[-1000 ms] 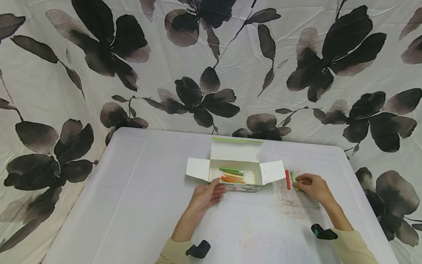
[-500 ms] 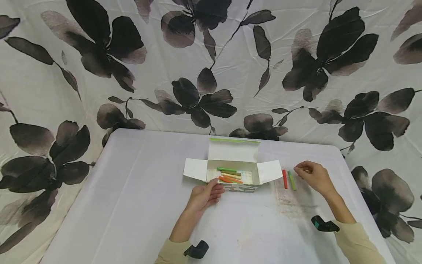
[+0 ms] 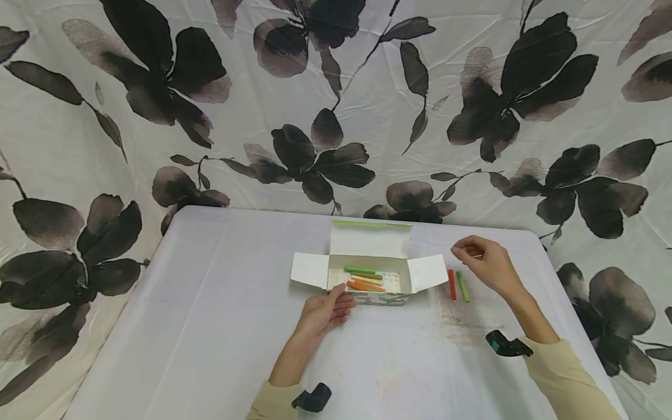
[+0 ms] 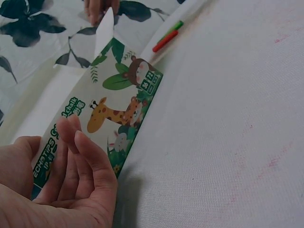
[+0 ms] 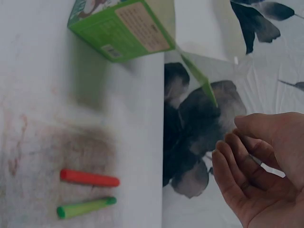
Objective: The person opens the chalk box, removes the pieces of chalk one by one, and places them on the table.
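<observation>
An open white chalk box (image 3: 388,299) with a printed animal front sits mid-table, holding several chalk sticks (image 3: 364,283) in green, yellow, brown and orange. My left hand (image 3: 321,312) holds the box's front wall near its left corner; in the left wrist view the fingers (image 4: 97,164) lie along the printed side, with the thumb at the rim. Right of the box, a red chalk stick (image 3: 451,284) and a green chalk stick (image 3: 462,286) lie side by side. Above and behind them my right hand (image 3: 488,265) hovers with fingers loosely bent, holding nothing visible.
The box's side flaps (image 3: 427,273) spread outward and its lid (image 3: 370,240) stands up at the back. Reddish smudges (image 3: 457,326) mark the white tablecloth (image 3: 226,303) on the right. A floral cloth (image 3: 388,116) hangs behind the table.
My right hand has left the green chalk stick, which now lies beside the red one. It has risen and moved back and left, towards the box's right flap. The left hand stays put.
</observation>
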